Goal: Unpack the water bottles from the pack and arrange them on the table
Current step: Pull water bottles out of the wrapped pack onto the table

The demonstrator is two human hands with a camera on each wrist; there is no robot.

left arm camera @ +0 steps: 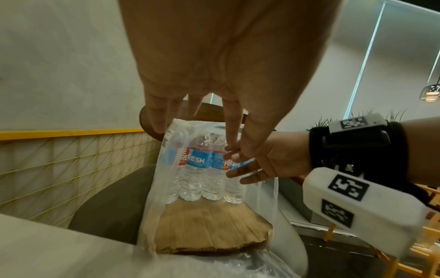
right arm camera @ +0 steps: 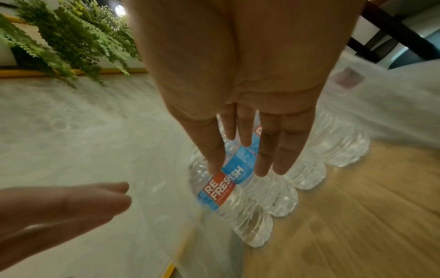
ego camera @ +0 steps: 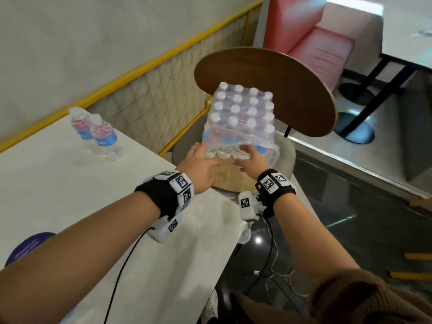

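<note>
A shrink-wrapped pack of water bottles (ego camera: 243, 108) stands on a cardboard sheet (ego camera: 228, 176) on a chair seat beyond the table's end. Its near side is torn open, with blue-and-red labelled bottles (left arm camera: 197, 165) showing. My right hand (ego camera: 251, 160) reaches into the opening. Its fingers are straight, and its thumb and fingertips (right arm camera: 262, 161) touch the nearest bottle (right arm camera: 226, 188). My left hand (ego camera: 201, 164) hovers beside it with fingers (left arm camera: 154, 120) spread by the loose wrap, holding nothing. Two unpacked bottles (ego camera: 80, 123) (ego camera: 104, 136) stand upright on the white table (ego camera: 58, 188).
The chair's round wooden backrest (ego camera: 268, 85) rises behind the pack. A yellow-framed mesh rail (ego camera: 145, 94) runs along the table's far side. Loose plastic wrap (left arm camera: 152, 188) hangs from the pack. A purple disc (ego camera: 28, 246) lies at the table's near left.
</note>
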